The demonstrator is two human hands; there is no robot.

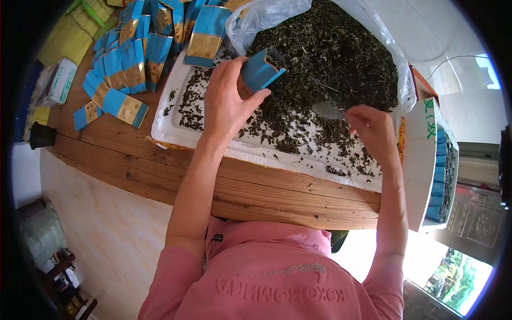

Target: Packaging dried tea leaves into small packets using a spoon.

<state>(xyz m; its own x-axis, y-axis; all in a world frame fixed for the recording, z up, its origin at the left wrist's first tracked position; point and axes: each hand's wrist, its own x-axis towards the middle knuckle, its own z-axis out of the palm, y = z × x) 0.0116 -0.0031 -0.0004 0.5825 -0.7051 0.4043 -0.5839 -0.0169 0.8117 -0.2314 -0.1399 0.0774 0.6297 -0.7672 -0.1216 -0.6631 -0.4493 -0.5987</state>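
Note:
My left hand point(226, 101) is closed around a small blue and brown paper packet point(257, 73), tilted with its open mouth to the right. My right hand point(375, 132) pinches a spoon point(327, 110), whose bowl points left toward the packet. Bowl and packet are apart. Behind them rises a large heap of dark dried leaves point(330, 42), which look like loose tea. It spills from a clear plastic bag point(405, 80) onto a white foam tray point(248, 146). Scattered leaves lie on the tray beneath both hands.
Many blue packets point(125, 64) pile up at the left, with one point(205, 40) at the tray's edge. A white carton point(426, 160) holding blue packets stands at the right. A small black cup point(42, 135) sits at the left edge of the wooden table point(266, 192).

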